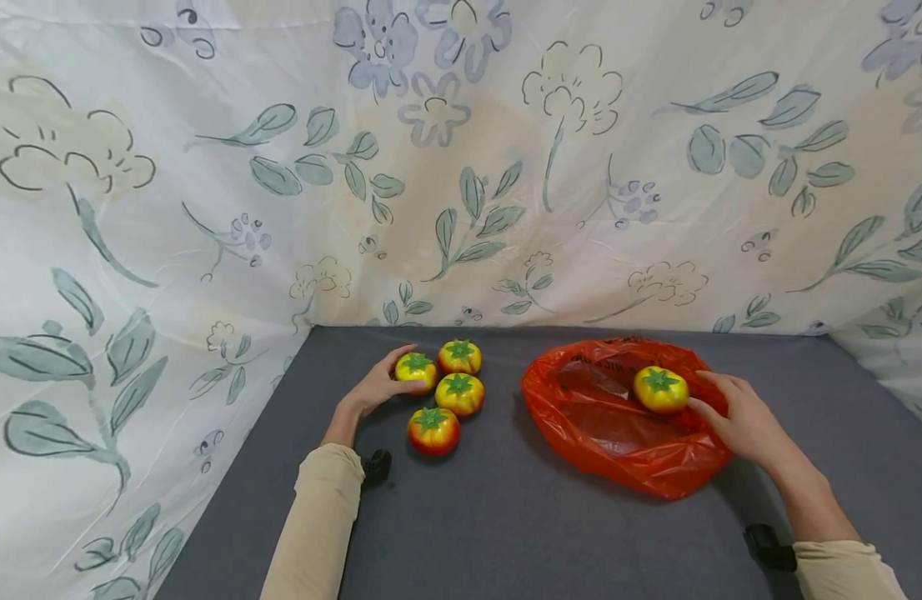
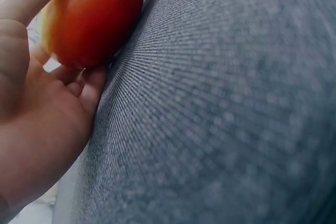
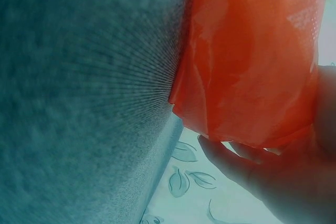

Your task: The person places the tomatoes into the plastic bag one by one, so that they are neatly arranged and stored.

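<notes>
One tomato (image 1: 660, 389) sits in the orange bag (image 1: 618, 442); four tomatoes (image 1: 446, 392) lie outside.

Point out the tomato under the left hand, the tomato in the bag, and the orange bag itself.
left-hand tomato (image 1: 416, 369), head view, green-capped top
tomato in the bag (image 1: 660, 389), head view, its top
orange bag (image 1: 626, 454), head view, near wall

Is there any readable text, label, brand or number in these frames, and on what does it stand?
Dark print on the inner wall of the red plastic bag, near its top edge: too small and creased to read.
No readable text on the tomatoes, the grey table cover, the flowered cloth backdrop, or near the left hand and right hand.
</notes>
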`<state>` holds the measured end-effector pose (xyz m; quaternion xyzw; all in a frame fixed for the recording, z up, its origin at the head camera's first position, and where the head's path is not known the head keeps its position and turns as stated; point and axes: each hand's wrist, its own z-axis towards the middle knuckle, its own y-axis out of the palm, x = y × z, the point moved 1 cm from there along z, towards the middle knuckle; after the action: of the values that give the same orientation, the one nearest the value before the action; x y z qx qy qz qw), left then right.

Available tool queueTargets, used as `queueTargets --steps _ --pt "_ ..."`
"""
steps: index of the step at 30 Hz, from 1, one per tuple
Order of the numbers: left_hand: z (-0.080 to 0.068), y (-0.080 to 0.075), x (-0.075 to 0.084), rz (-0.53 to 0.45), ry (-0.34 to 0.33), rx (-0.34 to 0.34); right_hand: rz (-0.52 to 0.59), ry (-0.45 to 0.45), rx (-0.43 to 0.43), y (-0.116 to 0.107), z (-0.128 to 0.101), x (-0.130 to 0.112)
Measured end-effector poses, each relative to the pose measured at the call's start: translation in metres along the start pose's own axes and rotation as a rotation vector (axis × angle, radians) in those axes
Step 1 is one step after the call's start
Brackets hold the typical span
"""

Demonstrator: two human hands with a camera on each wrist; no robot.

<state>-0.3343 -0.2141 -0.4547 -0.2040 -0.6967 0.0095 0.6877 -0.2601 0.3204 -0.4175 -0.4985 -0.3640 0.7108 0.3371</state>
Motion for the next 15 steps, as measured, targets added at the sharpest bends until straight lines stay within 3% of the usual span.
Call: queueTargets --steps 4,15 --pt "0.0004 -0.0009 -0.0018 -0.043 0.006 0.017 -0.002 0.006 -0.007 0.0006 -0.0005 0.0011" --pt "0.0021 -0.005 0.002 -0.29 -0.003 0.084 -0.003 0.018 -0.015 -0.0001 0.0001 0.0002"
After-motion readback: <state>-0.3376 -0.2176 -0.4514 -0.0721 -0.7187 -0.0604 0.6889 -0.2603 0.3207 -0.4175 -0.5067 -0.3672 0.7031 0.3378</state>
